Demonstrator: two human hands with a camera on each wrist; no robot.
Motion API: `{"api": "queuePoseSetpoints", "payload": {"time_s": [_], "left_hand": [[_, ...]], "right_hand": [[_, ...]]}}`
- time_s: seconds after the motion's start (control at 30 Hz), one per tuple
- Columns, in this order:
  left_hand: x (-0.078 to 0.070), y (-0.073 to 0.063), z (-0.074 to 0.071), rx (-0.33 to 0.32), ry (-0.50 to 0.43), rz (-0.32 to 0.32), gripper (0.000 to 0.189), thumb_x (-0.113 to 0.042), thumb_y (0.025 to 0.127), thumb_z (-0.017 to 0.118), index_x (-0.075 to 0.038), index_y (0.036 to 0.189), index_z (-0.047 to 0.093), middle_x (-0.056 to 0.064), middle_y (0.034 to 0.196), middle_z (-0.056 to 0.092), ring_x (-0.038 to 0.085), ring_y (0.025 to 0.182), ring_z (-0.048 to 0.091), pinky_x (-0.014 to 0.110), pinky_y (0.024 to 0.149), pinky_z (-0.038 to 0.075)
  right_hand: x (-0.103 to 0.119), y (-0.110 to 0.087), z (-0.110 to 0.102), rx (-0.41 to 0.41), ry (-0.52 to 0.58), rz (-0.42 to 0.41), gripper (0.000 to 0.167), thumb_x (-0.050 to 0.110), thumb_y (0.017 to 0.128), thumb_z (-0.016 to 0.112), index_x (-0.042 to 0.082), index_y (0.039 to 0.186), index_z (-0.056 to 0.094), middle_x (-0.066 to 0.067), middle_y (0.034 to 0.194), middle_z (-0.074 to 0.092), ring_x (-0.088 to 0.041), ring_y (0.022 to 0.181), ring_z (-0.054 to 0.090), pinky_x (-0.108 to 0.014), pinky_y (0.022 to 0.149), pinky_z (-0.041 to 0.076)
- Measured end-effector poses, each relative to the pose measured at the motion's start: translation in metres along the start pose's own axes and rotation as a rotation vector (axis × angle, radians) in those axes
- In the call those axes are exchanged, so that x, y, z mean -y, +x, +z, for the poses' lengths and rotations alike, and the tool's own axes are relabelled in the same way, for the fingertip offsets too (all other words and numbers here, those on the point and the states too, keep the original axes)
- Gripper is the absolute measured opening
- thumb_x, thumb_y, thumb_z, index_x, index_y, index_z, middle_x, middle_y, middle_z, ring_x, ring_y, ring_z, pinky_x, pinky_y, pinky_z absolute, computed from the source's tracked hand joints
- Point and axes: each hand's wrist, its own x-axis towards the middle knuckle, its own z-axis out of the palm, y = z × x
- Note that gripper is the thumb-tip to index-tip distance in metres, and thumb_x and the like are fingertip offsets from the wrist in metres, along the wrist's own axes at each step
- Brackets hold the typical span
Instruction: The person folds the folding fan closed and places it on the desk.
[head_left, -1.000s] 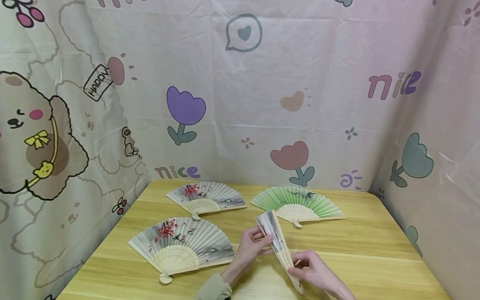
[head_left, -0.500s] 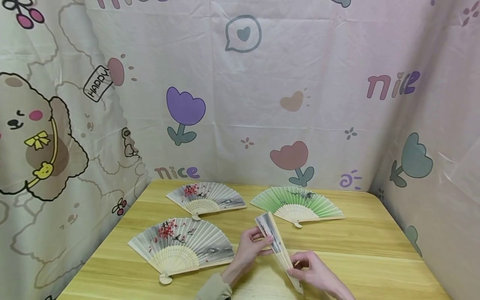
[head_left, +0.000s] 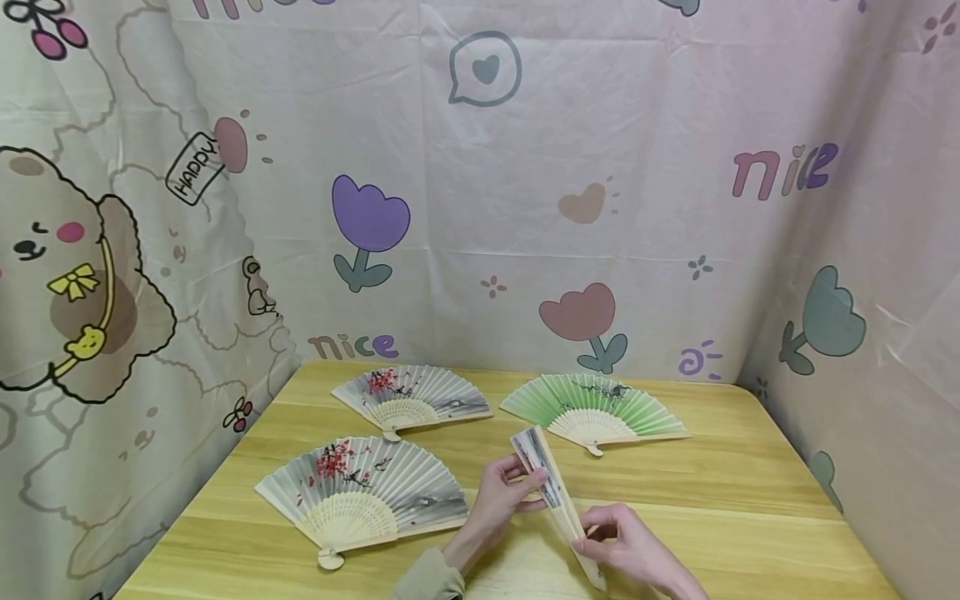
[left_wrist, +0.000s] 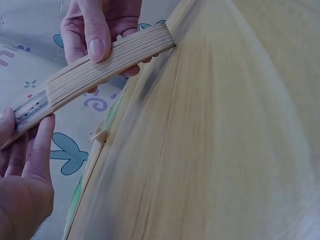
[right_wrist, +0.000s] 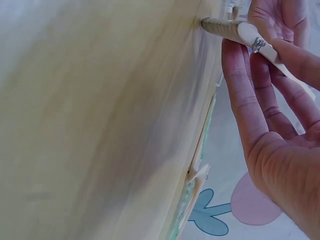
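A front grey fan (head_left: pixel 367 496) with red blossoms lies spread, front-left of the spread green fan (head_left: pixel 592 408); a rear grey fan (head_left: pixel 412 400), likewise spread, lies just left of the green fan. The left hand (head_left: pixel 506 492), front-left of the green fan, pinches the painted end of a folded fan (head_left: pixel 558 498), which slants in front of the green fan. The right hand (head_left: pixel 630 537), in front of the green fan's right half, grips the folded fan's bare ribs, fingers bent.
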Motion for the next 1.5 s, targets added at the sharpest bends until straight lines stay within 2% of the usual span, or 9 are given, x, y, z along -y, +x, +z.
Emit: {"api": "queuePoseSetpoints", "payload": {"time_s": [0.23, 0.43, 0.63, 0.8, 0.9, 1.07, 1.13, 1.33, 1.5], "left_hand": [[-0.001, -0.001, 0.0, -0.007, 0.019, -0.001, 0.041, -0.008, 0.094, 0.07, 0.015, 0.125, 0.056, 0.011, 0.103, 0.076, 0.013, 0.087, 0.073, 0.03, 0.077, 0.068], [-0.001, -0.001, -0.001, 0.001, 0.016, 0.013, 0.041, -0.005, 0.093, 0.07, 0.017, 0.125, 0.055, 0.014, 0.105, 0.077, 0.012, 0.086, 0.074, 0.031, 0.079, 0.068], [-0.002, -0.001, 0.001, -0.027, 0.0, 0.022, 0.042, -0.004, 0.09, 0.074, 0.019, 0.121, 0.057, 0.01, 0.098, 0.078, 0.013, 0.083, 0.075, 0.033, 0.08, 0.068], [-0.002, 0.0, 0.002, -0.041, 0.0, 0.02, 0.042, -0.003, 0.089, 0.074, 0.019, 0.12, 0.058, 0.004, 0.093, 0.076, 0.012, 0.082, 0.074, 0.032, 0.08, 0.068], [-0.002, 0.001, 0.001, 0.0, 0.007, 0.018, 0.043, -0.003, 0.091, 0.072, 0.02, 0.123, 0.056, 0.003, 0.096, 0.076, 0.011, 0.085, 0.073, 0.032, 0.083, 0.067], [-0.003, 0.005, -0.001, 0.123, 0.018, 0.022, 0.046, 0.0, 0.094, 0.066, 0.019, 0.132, 0.048, 0.002, 0.104, 0.074, 0.009, 0.091, 0.073, 0.033, 0.091, 0.065], [-0.003, 0.006, -0.001, 0.152, 0.022, 0.018, 0.046, 0.002, 0.095, 0.064, 0.019, 0.133, 0.047, 0.002, 0.105, 0.074, 0.009, 0.091, 0.073, 0.033, 0.092, 0.064], [-0.006, 0.012, 0.001, 0.151, 0.053, 0.013, 0.045, 0.005, 0.093, 0.064, 0.018, 0.132, 0.049, 0.001, 0.103, 0.073, 0.008, 0.087, 0.072, 0.034, 0.088, 0.066], [-0.008, 0.019, 0.005, 0.125, 0.086, 0.029, 0.042, 0.006, 0.09, 0.066, 0.017, 0.128, 0.053, 0.002, 0.099, 0.072, 0.009, 0.083, 0.072, 0.04, 0.086, 0.067]], "right_hand": [[0.0, 0.001, 0.0, 0.005, -0.019, 0.004, 0.019, 0.006, 0.094, 0.066, -0.009, 0.105, 0.072, -0.021, 0.092, 0.072, 0.0, 0.077, 0.065, -0.018, 0.063, 0.059], [-0.001, 0.0, 0.0, 0.003, -0.016, 0.012, 0.021, 0.008, 0.094, 0.067, -0.009, 0.105, 0.072, -0.019, 0.091, 0.072, 0.002, 0.075, 0.064, -0.018, 0.061, 0.058], [0.0, 0.0, 0.0, 0.008, 0.008, 0.032, 0.02, 0.008, 0.093, 0.069, -0.009, 0.103, 0.071, -0.015, 0.086, 0.072, 0.003, 0.073, 0.062, -0.016, 0.058, 0.057], [0.001, 0.001, 0.001, -0.02, 0.025, 0.021, 0.019, 0.006, 0.091, 0.07, -0.008, 0.103, 0.067, -0.016, 0.085, 0.069, 0.003, 0.076, 0.062, -0.017, 0.06, 0.057], [0.0, 0.0, 0.002, -0.039, 0.041, -0.001, 0.021, 0.003, 0.09, 0.07, -0.009, 0.106, 0.063, -0.015, 0.084, 0.066, 0.002, 0.076, 0.062, -0.02, 0.059, 0.06], [-0.001, -0.002, 0.0, -0.049, 0.058, -0.017, 0.025, -0.001, 0.088, 0.07, -0.01, 0.108, 0.059, -0.014, 0.081, 0.064, 0.002, 0.071, 0.062, -0.026, 0.053, 0.062], [-0.001, -0.003, -0.001, -0.045, 0.065, -0.019, 0.025, -0.001, 0.088, 0.069, -0.011, 0.109, 0.058, -0.015, 0.081, 0.063, 0.002, 0.071, 0.063, -0.028, 0.052, 0.063], [0.0, -0.004, -0.004, -0.032, 0.103, 0.018, 0.032, -0.001, 0.088, 0.069, -0.015, 0.113, 0.055, -0.015, 0.083, 0.063, -0.001, 0.07, 0.065, -0.03, 0.054, 0.065], [0.002, -0.002, -0.008, -0.021, 0.163, 0.101, 0.04, 0.002, 0.09, 0.07, -0.016, 0.12, 0.05, -0.004, 0.085, 0.062, -0.006, 0.071, 0.068, -0.03, 0.06, 0.067]]}}
